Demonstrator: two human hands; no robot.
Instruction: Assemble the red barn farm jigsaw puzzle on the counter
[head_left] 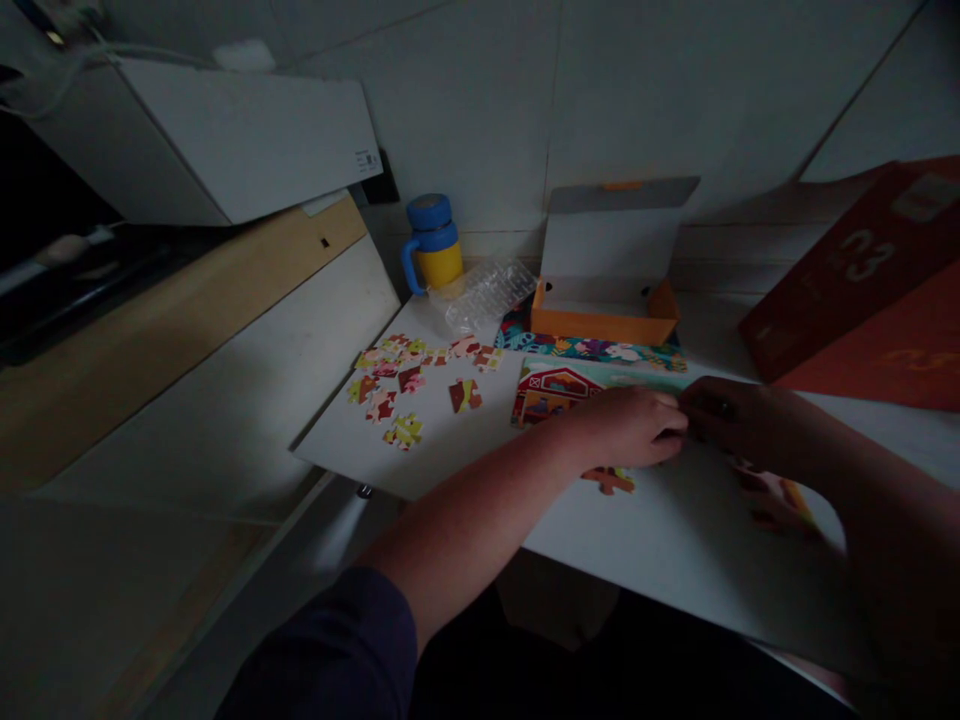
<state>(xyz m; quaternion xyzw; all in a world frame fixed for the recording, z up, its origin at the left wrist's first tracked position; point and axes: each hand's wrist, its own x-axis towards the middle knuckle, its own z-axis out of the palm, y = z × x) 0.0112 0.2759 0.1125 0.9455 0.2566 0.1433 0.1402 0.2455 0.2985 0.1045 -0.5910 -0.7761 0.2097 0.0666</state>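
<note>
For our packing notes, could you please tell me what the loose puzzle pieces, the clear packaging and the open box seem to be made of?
Loose puzzle pieces: probably printed cardboard, being flat, tabbed shapes; finish unclear in dim light.
Clear packaging: likely thin, glossy plastic, see-through with bright highlights.
Open box: apparently matte cardboard, folded and without shine.

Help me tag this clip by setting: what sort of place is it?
Probably a corner of a home, though I can't be certain: a table by a wall, with loose puzzle pieces and a mug.
</note>
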